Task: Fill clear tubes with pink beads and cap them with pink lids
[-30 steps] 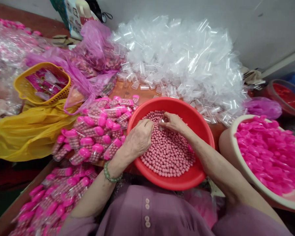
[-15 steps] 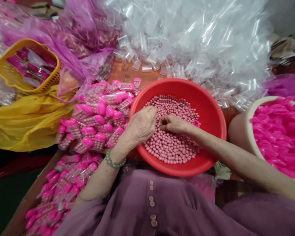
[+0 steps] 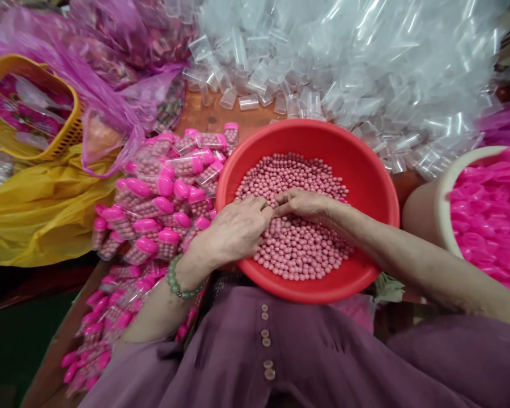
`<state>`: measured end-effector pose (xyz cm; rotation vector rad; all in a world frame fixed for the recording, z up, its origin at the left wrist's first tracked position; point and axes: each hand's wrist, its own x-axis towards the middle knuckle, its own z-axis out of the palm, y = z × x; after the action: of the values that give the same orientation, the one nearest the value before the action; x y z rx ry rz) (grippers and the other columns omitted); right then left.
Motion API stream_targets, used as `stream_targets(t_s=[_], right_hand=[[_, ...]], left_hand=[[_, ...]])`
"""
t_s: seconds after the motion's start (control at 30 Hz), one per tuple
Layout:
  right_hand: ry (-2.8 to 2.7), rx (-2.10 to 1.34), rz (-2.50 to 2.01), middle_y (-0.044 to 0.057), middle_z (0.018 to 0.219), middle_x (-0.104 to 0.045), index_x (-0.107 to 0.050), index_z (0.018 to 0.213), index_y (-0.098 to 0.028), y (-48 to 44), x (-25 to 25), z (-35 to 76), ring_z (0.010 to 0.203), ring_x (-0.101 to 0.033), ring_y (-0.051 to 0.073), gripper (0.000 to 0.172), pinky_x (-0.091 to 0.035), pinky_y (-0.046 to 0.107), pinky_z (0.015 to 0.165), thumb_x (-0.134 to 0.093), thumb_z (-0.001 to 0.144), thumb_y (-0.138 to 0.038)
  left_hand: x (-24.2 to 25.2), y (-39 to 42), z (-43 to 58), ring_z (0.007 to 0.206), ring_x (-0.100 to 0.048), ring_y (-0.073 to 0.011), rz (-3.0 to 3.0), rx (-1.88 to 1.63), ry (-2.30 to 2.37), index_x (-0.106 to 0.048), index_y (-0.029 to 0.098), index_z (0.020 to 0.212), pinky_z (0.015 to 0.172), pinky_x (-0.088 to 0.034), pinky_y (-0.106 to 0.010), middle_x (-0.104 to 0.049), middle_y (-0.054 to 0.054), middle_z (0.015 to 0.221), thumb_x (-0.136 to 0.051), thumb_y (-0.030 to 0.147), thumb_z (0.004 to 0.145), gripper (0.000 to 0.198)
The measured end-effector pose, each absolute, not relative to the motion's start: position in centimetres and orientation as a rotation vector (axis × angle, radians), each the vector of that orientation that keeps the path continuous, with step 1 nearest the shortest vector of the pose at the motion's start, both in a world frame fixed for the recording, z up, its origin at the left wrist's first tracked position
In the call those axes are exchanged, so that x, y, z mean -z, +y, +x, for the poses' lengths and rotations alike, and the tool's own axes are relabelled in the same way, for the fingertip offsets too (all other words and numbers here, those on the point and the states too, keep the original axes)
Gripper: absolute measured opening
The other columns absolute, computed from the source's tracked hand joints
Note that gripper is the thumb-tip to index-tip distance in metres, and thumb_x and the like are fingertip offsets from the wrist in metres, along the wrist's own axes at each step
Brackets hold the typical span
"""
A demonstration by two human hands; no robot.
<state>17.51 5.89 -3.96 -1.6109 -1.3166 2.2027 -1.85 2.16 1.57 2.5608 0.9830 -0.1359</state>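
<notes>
A round red basin (image 3: 372,187) holds many small pink beads (image 3: 301,258). My left hand (image 3: 240,229) reaches over its near left rim, fingers curled down at the beads; what they close on is hidden, though the beads beside the fingertips look as if seen through clear plastic. From the right, my right hand (image 3: 301,205) bends into the beads, its fingers drawn together and their tips close to my left hand. Whatever lies in those fingers cannot be made out. Left of the basin, bead-filled clear tubes with bright pink caps (image 3: 147,226) lie heaped.
Behind the basin spreads a big pile of clear empty tubes (image 3: 314,73). A cream bucket (image 3: 429,209) of pink plastic caps (image 3: 488,221) stands at right. To the left are a yellow basket (image 3: 63,133), a yellow bag (image 3: 38,207) and purple plastic bags (image 3: 110,62).
My left hand has lowered and flattened toward the beads. My right hand has come right up to it, its fingertips now nearly meeting the left fingers. The view has shifted slightly.
</notes>
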Motion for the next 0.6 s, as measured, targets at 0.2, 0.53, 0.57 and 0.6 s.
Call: stream_targets(t_s=[0.2,0.53,0.57,0.6], right_hand=[[-1.174,-2.288,-1.418,-0.006,0.048,-0.053,-0.054,0.058,-0.015,6.2,4.8,17.6,0.043,-0.047,0.005,0.025,-0.037,0.018,0.045,-0.078,0.062,-0.021],[-0.923,-2.288,-1.246,-0.003,0.055,-0.059,-0.064,0.065,-0.011,6.3,3.4,17.0,0.048,-0.054,0.006,0.025,-0.046,0.017,0.048,-0.082,0.055,-0.024],[-0.936,-2.271,-1.224,-0.003,0.056,-0.059,-0.064,0.066,-0.012,6.2,3.2,17.0,0.049,-0.054,0.006,0.025,-0.046,0.018,0.049,-0.083,0.055,-0.025],[-0.961,-2.253,-1.209,-0.002,0.057,-0.06,-0.064,0.066,-0.012,6.1,2.9,17.1,0.049,-0.054,0.006,0.026,-0.046,0.018,0.049,-0.083,0.055,-0.026]], left_hand=[[-1.2,2.5,-1.9,0.103,-0.057,-0.0223,2.464,-0.061,0.964,-0.06,0.014,0.114,0.093,-0.048,-0.037,-0.06,-0.01,0.11,-0.045,0.027,0.096,0.027],[-0.5,3.3,-1.5,0.099,-0.06,-0.0212,2.278,-0.493,1.016,-0.062,0.011,0.108,0.091,-0.049,-0.037,-0.065,-0.011,0.102,-0.047,0.021,0.095,0.023],[-0.5,3.5,-1.5,0.098,-0.06,-0.0206,2.242,-0.553,0.993,-0.063,0.011,0.105,0.09,-0.049,-0.036,-0.065,-0.011,0.101,-0.049,0.019,0.093,0.02],[-0.6,3.7,-1.6,0.095,-0.06,-0.0193,2.185,-0.617,0.968,-0.063,0.012,0.102,0.088,-0.049,-0.035,-0.066,-0.01,0.099,-0.051,0.017,0.091,0.017]])
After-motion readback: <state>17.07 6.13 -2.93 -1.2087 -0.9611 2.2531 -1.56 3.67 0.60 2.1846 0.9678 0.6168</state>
